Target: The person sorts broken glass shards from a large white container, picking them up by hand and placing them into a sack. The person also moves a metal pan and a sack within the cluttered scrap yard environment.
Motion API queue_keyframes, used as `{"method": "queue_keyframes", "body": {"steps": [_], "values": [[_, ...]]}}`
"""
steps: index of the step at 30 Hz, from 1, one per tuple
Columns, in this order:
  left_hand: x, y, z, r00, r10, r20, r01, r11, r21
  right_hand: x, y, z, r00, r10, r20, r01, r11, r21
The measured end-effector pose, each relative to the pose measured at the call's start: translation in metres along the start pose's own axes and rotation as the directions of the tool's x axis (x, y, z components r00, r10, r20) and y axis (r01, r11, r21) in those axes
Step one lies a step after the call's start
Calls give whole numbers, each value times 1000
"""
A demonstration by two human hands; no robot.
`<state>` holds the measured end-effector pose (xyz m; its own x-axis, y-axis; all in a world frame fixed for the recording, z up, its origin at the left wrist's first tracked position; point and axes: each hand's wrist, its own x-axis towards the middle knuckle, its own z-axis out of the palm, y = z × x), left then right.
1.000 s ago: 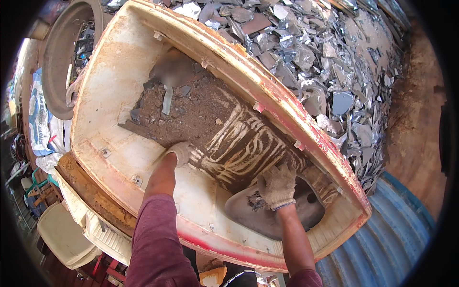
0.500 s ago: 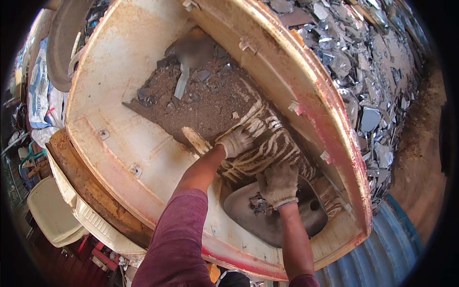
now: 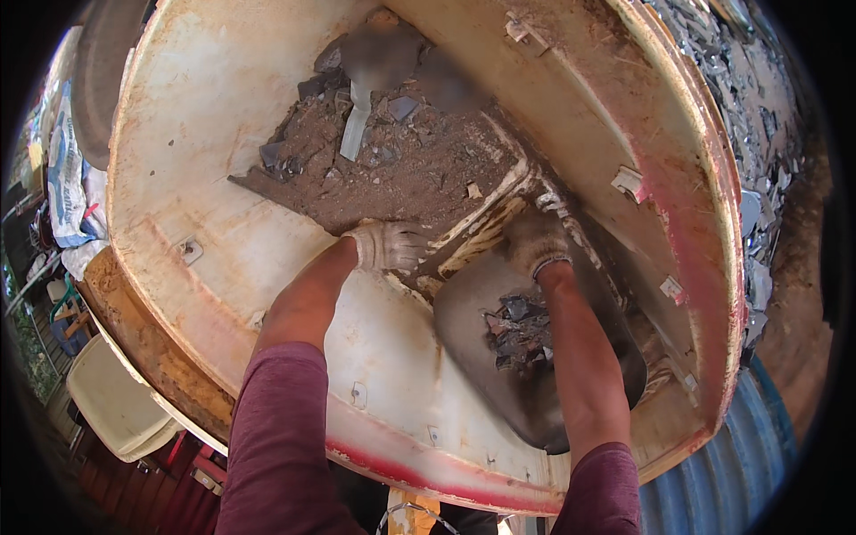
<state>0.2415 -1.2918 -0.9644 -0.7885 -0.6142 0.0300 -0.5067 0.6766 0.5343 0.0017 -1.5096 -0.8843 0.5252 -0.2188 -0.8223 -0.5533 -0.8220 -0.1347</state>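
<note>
My left hand (image 3: 390, 246), in a dirty knitted glove, rests at the near edge of a brown dirt heap (image 3: 383, 192). Its fingers stretch to the right over the dirt, and I see nothing held. At the far rim of a dark, rounded shallow pan (image 3: 473, 303) is my gloved right hand (image 3: 535, 241), its fingers blurred and partly hidden. Dark, shiny shards (image 3: 519, 328) lie in the pan, beside my right forearm. Both pan and dirt sit inside a large, stained whitish tub (image 3: 196, 116). Streaked dirt (image 3: 481, 239) shows between my hands.
A pale flat strip (image 3: 356, 132) and dark fragments stick out of the heap. Outside the tub, broken reflective pieces (image 3: 758, 116) are piled at the right, above a blue corrugated surface (image 3: 722, 446). White sacks (image 3: 71, 187) and a cream tray-like piece (image 3: 111, 397) are at the left.
My right hand has moved off the shards to the pan's far rim. The pan now covers much of the streaked dirt. My left hand has shifted left, and the view has shifted.
</note>
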Motion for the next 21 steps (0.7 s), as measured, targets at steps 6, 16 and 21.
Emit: {"method": "queue_keyframes", "body": {"steps": [6, 16, 21], "values": [[-61, -39, -52, 961, -254, 106, 215, 933, 287, 41, -22, -37, 985, -18, -170, 24, 999, 33], [39, -29, -81, 928, -371, -39, 364, 874, 321, 77, -47, -66, 892, 408, -193, -315, 870, 380], [56, -46, -73, 862, -504, -52, 497, 820, 283, 67, -40, -38, 830, 354, -431, -205, 912, 354]]}}
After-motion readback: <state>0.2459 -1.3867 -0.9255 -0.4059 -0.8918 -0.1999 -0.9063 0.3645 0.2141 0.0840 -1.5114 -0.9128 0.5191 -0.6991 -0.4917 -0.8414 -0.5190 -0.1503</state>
